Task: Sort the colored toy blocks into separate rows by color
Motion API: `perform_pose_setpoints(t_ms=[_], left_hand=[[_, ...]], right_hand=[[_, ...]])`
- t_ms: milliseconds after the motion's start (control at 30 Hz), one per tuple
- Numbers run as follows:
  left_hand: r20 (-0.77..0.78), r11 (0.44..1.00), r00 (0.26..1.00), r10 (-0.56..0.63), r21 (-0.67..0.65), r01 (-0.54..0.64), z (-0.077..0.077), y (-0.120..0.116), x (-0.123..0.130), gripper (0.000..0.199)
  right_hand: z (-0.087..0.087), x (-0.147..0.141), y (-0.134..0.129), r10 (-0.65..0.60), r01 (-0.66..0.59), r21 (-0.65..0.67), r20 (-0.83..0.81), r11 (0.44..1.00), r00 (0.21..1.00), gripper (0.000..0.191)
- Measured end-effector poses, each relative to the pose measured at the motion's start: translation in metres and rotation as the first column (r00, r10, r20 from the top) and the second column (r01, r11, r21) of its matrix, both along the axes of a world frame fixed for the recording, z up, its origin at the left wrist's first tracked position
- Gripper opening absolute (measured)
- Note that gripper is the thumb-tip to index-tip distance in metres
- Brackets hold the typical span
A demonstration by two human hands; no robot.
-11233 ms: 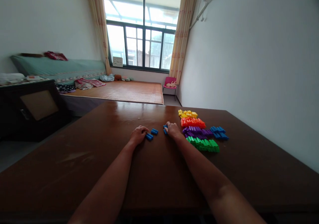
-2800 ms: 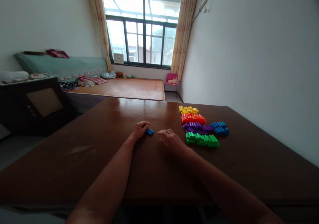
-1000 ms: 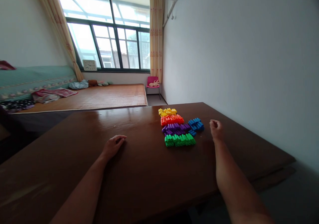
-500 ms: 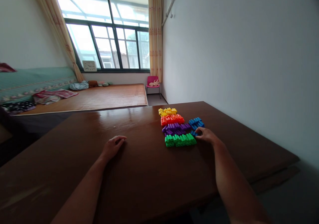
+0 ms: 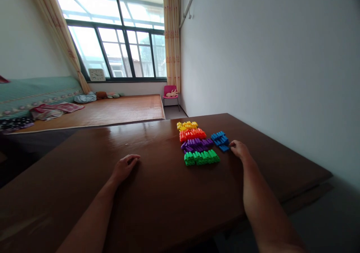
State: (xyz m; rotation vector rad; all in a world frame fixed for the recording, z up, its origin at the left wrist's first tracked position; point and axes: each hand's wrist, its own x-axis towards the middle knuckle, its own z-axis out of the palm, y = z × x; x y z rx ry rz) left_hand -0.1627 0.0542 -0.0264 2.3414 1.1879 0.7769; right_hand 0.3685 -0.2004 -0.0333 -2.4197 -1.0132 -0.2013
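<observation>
Several small ribbed plastic pieces lie in groups by colour: yellow (image 5: 187,125), orange-red (image 5: 192,134), purple (image 5: 197,145), green (image 5: 201,157) and blue (image 5: 219,139). My right hand (image 5: 238,148) is just to the right of the lowest blue pieces, its fingers bent and apart, with nothing visible in them. Whether a fingertip touches the blue group is too small to tell. Over on the left, my left hand (image 5: 127,166) rests on the brown table (image 5: 157,200), loosely open and holding nothing, well away from the pieces.
The table's right edge runs beside a white wall (image 5: 253,57). Beyond its far edge are a bed with a woven mat (image 5: 126,108) and a pink chair (image 5: 170,89) bearing a soft toy. A square clock (image 5: 97,74) stands on the sill below the window.
My right hand has drawn back to the right, off the blue pieces, leaving the lowest ones in plain sight on the table. The whole view has shifted slightly; my left hand stays put.
</observation>
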Motion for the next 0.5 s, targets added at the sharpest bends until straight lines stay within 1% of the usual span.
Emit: perform_pose_setpoints(t_ms=[67,167,267,400,500], left_hand=[[0.004,1.000,1.000,-0.003,-0.004,0.003,0.000,-0.001,0.000,0.046],[0.013,1.000,1.000,-0.010,-0.002,0.010,0.000,-0.001,0.000,0.045],[0.029,1.000,1.000,-0.003,0.002,0.003,0.000,0.000,-0.001,0.044],[0.035,0.998,0.998,0.054,0.025,-0.055,-0.001,0.000,0.001,0.040],[-0.083,0.995,0.996,0.036,0.101,-0.027,-0.004,-0.005,0.006,0.036]], right_hand=[[-0.001,0.004,0.000,-0.094,0.095,0.029,-0.021,0.995,0.995,0.020],[-0.006,0.011,-0.001,-0.237,0.242,0.097,-0.061,0.966,0.970,0.023],[-0.016,0.017,-0.001,-0.319,0.335,0.166,-0.114,0.927,0.941,0.028],[-0.027,0.021,-0.001,-0.356,0.382,0.266,-0.140,0.885,0.924,0.032],[-0.024,0.018,-0.005,-0.318,0.350,0.294,-0.150,0.890,0.936,0.030]])
